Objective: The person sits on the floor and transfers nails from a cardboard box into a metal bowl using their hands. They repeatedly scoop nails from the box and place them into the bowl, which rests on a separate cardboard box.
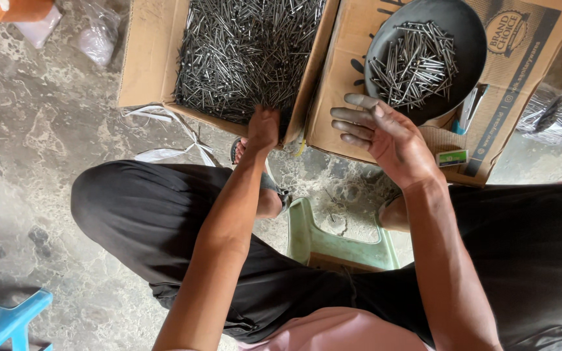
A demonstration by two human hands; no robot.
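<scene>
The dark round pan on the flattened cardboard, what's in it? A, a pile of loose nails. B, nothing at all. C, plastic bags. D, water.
A: the dark round pan holds a heap of loose grey nails, the same kind that fills the open cardboard box where the left hand reaches in.

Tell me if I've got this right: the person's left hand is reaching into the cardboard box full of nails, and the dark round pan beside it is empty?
Not quite. The left hand does reach into the cardboard box of nails, but the dark round pan is not empty: it holds a pile of nails, as the head view shows. The right hand hovers open just below the pan.
</scene>
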